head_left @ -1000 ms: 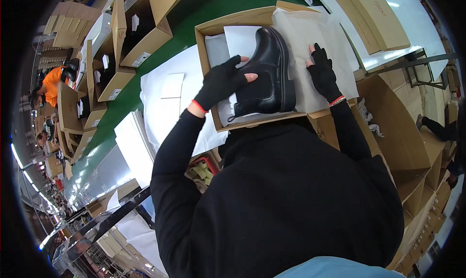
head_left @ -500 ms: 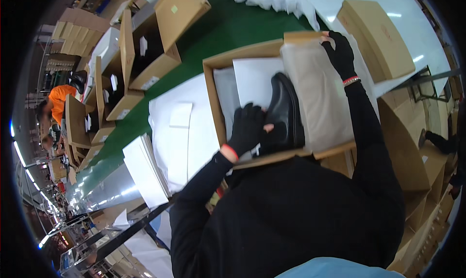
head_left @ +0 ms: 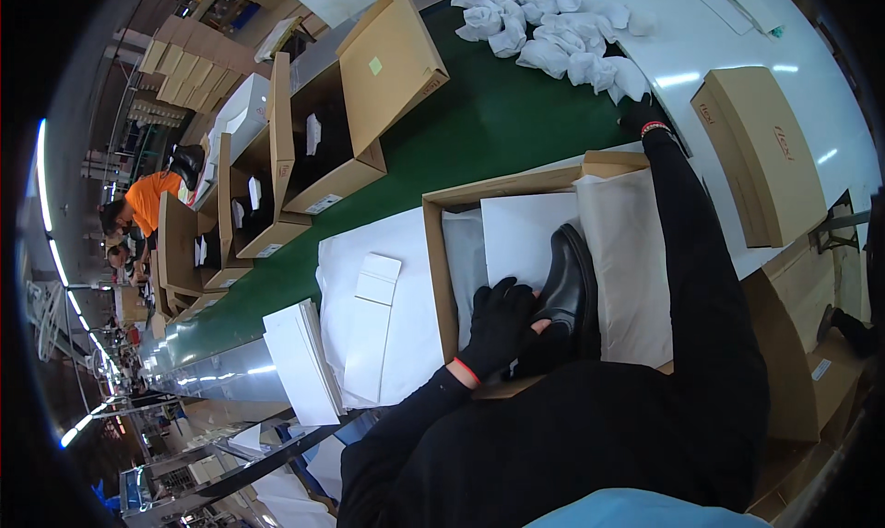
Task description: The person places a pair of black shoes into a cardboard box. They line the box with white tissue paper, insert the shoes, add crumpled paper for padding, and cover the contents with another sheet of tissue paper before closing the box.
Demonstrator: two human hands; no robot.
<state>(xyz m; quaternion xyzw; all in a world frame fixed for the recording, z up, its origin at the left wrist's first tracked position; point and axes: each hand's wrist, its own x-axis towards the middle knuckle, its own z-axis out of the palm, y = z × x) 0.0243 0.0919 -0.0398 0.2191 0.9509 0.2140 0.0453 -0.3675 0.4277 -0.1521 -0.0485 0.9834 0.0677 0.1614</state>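
A black leather ankle boot (head_left: pixel 572 284) lies on its side in a cardboard shoe box (head_left: pixel 444 279), beside a white card (head_left: pixel 512 224) and grey tissue paper (head_left: pixel 461 237). My left hand (head_left: pixel 502 330), in a black fingerless glove, is bent against the boot with the thumb on its leather. At the far end of my stretched arm, my right hand (head_left: pixel 643 113) is at a crumpled white paper wad (head_left: pixel 629 79) on the edge of a paper pile (head_left: pixel 553 30). The paper partly hides its fingers. Beige tissue paper (head_left: pixel 627 270) hangs over the box's right side.
Open shoe boxes (head_left: pixel 355 182) line the green table (head_left: pixel 419 113) to the left. White sheets (head_left: pixel 304 367) lie left of my box. A lidded box (head_left: pixel 761 154) rests on the white table at right. A person in orange (head_left: pixel 147 196) stands far left.
My right hand has left the beige tissue at the box's far right corner and reached out to the paper wads. My left hand stays at the boot. The whole view has shifted.
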